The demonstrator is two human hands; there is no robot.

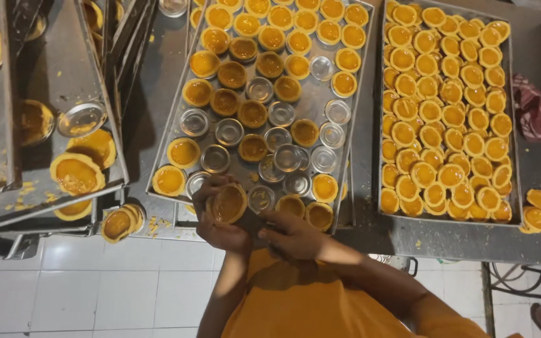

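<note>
Both hands meet at the near edge of the table [158, 94], forearms rising from the bottom of the view out of orange sleeves. The left hand [217, 219] cups a tart [229, 203], its fingers curled round the rim so the filling tilts toward the camera. The right hand [292, 235] lies just beside it, knuckles up, fingers closed on something dark between the two hands; what it is cannot be told.

The tart is a small round pastry shell, pale and crimped at the edge, with a glossy amber-orange filling. It is held just above the front edge of the middle tray [311, 100], a flat steel sheet pan, dull and scuffed. On that tray lie tarts in their moulds, darker in the middle rows, brighter yellow at the far end, and about sixteen empty tins [281, 113], small shiny round metal cups.

The right tray [513, 131] is packed edge to edge with unmoulded tarts, too many to count surely. Two more loose tarts [538, 209] sit on the table by its near corner. A red patterned cloth [538, 112] lies crumpled to the right. Stacked trays [57, 69] on the left carry a few tarts and crumbs.
</note>
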